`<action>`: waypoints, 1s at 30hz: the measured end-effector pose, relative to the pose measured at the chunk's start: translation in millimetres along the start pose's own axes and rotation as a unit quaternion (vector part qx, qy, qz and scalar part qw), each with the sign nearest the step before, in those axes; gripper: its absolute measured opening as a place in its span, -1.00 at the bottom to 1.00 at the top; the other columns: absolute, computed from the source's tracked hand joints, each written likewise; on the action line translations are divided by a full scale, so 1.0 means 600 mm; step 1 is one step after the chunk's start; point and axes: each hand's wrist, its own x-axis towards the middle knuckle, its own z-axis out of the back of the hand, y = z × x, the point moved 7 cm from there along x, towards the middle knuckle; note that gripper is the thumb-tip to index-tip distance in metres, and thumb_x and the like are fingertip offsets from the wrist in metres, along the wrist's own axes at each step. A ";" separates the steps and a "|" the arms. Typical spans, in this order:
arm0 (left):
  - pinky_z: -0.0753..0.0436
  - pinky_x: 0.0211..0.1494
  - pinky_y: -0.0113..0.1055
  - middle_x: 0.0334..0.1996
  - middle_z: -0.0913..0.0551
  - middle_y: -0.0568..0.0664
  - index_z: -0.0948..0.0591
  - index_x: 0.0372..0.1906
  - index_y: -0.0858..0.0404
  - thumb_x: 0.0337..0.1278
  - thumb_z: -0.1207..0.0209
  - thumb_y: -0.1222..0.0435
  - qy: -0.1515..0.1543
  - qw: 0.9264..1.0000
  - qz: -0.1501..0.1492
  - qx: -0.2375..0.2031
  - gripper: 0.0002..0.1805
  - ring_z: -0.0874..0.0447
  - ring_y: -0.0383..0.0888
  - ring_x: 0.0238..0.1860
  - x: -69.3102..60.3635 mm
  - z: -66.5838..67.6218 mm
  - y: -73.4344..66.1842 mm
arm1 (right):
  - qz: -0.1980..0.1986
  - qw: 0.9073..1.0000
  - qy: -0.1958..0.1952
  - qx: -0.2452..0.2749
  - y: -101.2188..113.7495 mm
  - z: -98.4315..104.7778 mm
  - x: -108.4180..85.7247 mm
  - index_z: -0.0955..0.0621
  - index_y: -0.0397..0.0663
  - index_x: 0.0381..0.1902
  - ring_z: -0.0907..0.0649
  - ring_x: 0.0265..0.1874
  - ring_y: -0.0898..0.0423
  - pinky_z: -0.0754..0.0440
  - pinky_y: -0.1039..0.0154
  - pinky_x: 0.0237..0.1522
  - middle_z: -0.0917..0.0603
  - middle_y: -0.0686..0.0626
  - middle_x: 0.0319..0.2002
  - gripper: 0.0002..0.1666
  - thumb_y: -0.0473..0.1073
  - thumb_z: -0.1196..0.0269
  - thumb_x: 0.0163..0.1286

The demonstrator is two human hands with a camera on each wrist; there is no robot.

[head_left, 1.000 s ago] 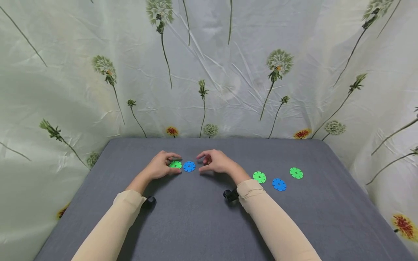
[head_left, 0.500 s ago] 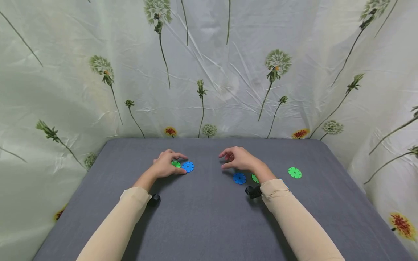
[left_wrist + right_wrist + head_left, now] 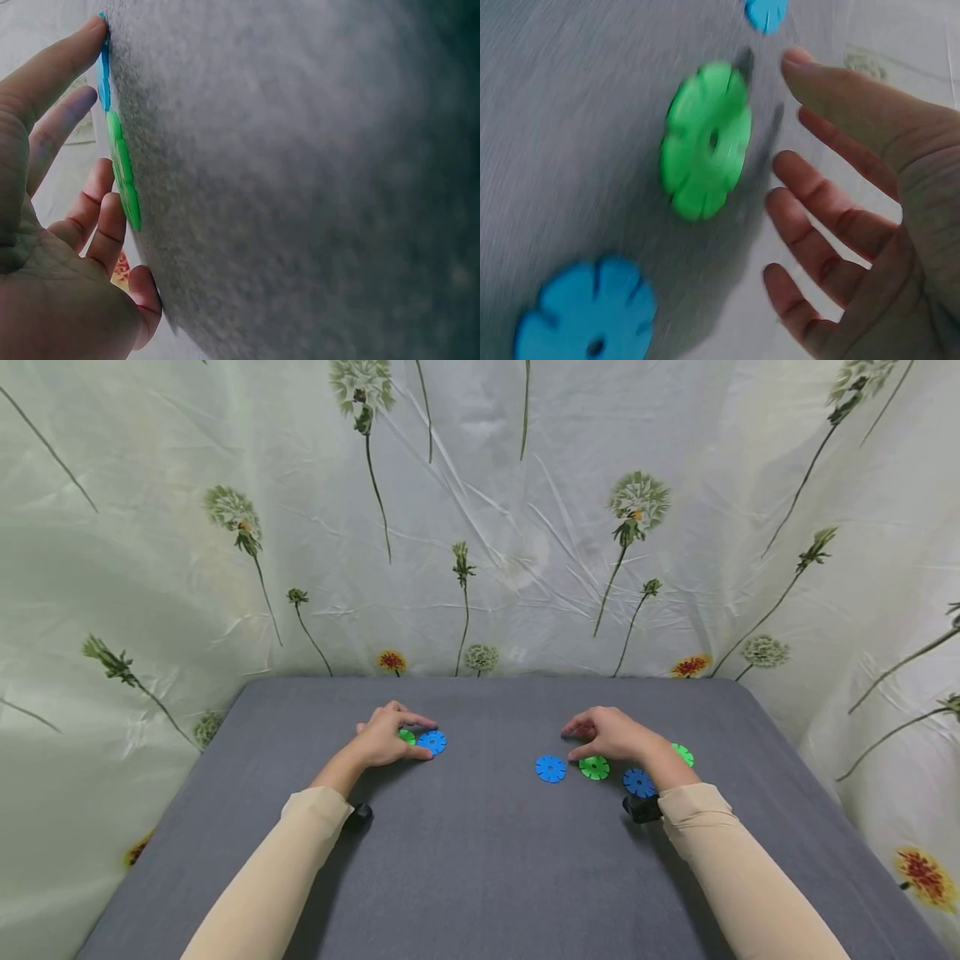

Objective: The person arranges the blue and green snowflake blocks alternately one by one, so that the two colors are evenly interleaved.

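Observation:
On the grey tabletop lie several thin notched discs, blue and green. My left hand (image 3: 384, 739) is at the left pair, its thumb touching the edge of a blue disc (image 3: 432, 742) and its index finger by the far edge. A green disc (image 3: 407, 737), right beside that blue one, is partly hidden under the hand. In the right wrist view, my right hand (image 3: 877, 202) holds nothing, its fingers loosely bent and apart from a green disc (image 3: 705, 142). Another blue disc (image 3: 551, 768) lies to the left of its thumb.
Right of the green disc, a blue disc (image 3: 639, 782) lies below the right wrist, and another green disc (image 3: 682, 753) is partly covered by it. A pale flowered cloth (image 3: 517, 552) hangs behind the grey tabletop (image 3: 480, 860).
My right hand has moved right, away from the left pair, uncovering a blue disc. My left hand has shifted slightly right, from around the green disc to the blue one.

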 end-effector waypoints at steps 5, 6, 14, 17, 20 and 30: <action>-0.19 0.18 0.27 0.25 -0.52 0.14 -0.81 0.21 -0.13 0.08 -0.61 -0.02 0.002 1.000 0.002 0.000 -0.47 -0.36 0.20 0.31 -0.001 -0.002 -0.003 | -0.011 1.000 0.004 0.000 -0.025 0.007 -0.026 -0.75 -0.17 0.24 -0.70 0.23 -0.25 -0.63 -0.19 0.27 -0.78 -0.20 0.21 -0.43 -0.09 -0.58 0.33; -0.19 0.18 0.27 0.25 -0.52 0.14 -0.81 0.21 -0.13 0.08 -0.61 -0.01 0.002 1.000 0.003 0.000 -0.47 -0.36 0.20 0.31 -0.001 -0.002 -0.003 | -0.012 1.000 0.004 0.002 -0.027 0.008 -0.030 -0.75 -0.16 0.24 -0.70 0.22 -0.23 -0.63 -0.18 0.27 -0.79 -0.19 0.21 -0.43 -0.08 -0.59 0.31; -0.18 0.17 0.27 0.26 -0.51 0.14 -0.81 0.21 -0.12 0.09 -0.61 -0.02 0.009 1.000 0.007 0.001 -0.47 -0.35 0.20 0.30 0.004 -0.004 -0.001 | 0.001 1.000 0.005 -0.006 -0.040 0.008 -0.051 -0.78 -0.13 0.19 -0.72 0.07 -0.10 -0.66 -0.13 0.16 -0.80 -0.16 0.12 -0.43 -0.08 -0.62 0.25; -0.19 0.17 0.27 0.27 -0.51 0.14 -0.81 0.21 -0.13 0.08 -0.61 -0.02 0.009 1.000 0.009 0.001 -0.47 -0.35 0.21 0.31 0.005 -0.004 0.000 | 0.007 1.000 0.001 -0.009 -0.042 0.006 -0.055 -0.79 -0.12 0.16 -0.72 0.08 -0.13 -0.65 -0.16 0.18 -0.80 -0.16 0.12 -0.46 -0.08 -0.63 0.25; -0.19 0.17 0.28 0.28 -0.51 0.14 -0.81 0.20 -0.13 0.08 -0.61 -0.03 0.008 1.000 0.010 0.001 -0.47 -0.35 0.21 0.32 0.005 -0.005 0.000 | 0.010 1.000 -0.005 -0.008 -0.044 0.003 -0.059 -0.80 -0.09 0.14 -0.73 0.11 -0.18 -0.65 -0.19 0.21 -0.80 -0.16 0.12 -0.48 -0.09 -0.63 0.25; -0.20 0.16 0.27 0.31 -0.50 0.16 -0.81 0.21 -0.15 0.08 -0.61 -0.04 0.007 1.000 0.009 0.002 -0.47 -0.35 0.23 0.36 0.005 -0.005 0.002 | 0.016 0.999 -0.038 0.006 -0.053 -0.001 -0.064 -0.82 -0.03 0.08 -0.70 0.05 -0.12 -0.64 -0.20 0.17 -0.76 -0.12 0.05 -0.53 -0.12 -0.65 0.21</action>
